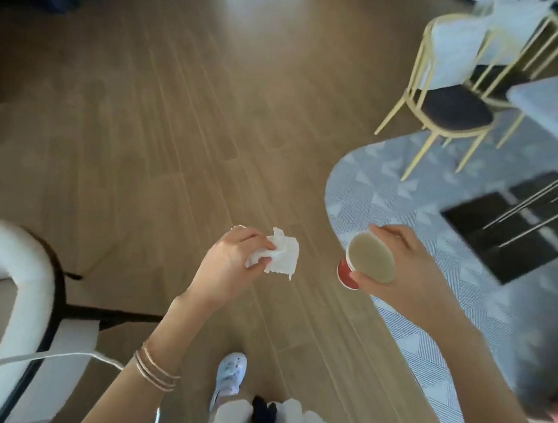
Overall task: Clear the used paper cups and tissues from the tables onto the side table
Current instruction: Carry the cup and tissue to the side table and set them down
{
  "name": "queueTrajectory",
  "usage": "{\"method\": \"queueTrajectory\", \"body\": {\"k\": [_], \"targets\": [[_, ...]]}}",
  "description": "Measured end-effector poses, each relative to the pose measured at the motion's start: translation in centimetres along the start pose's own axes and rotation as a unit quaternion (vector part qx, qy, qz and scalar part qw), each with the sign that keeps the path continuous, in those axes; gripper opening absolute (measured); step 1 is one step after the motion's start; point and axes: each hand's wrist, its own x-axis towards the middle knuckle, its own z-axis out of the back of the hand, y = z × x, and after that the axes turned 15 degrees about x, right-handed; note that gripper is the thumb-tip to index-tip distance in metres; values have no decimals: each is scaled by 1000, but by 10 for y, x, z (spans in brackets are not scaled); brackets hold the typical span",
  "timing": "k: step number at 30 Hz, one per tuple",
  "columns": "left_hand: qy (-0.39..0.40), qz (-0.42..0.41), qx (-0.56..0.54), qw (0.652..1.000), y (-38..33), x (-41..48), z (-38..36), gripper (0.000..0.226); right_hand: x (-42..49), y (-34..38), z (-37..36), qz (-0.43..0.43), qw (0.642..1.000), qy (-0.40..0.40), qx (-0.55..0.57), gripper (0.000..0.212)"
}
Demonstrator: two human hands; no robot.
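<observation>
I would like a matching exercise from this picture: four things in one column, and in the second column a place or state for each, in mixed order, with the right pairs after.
Things:
1. tissue
2. paper cup
3. bracelets
4. chair with yellow legs

Places or states:
a. on the left wrist
b. crumpled, pinched in the left hand
c. standing partly on the patterned rug, far right
d. held tilted in the right hand, red outside

Pairs: 1-b, 2-d, 3-a, 4-c
</observation>
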Motion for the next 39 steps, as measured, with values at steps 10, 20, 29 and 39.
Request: {"method": "queueTrajectory", "body": {"k": [10,20,29,39], "targets": [[89,-124,-25,988,-3,128,-46,17,46,-35,8,-114,990,-81,-5,81],[141,-278,-41,949,-20,252,-74,20,90,-56,30,-201,959,-200,-2,79],[180,-353,-56,916,-94,323,-137,17,90,-108,82,-281,926,-251,2,77],[207,-372,-84,901,-236,409,-218,20,113,-205,207,-300,918,-260,-1,77]]}}
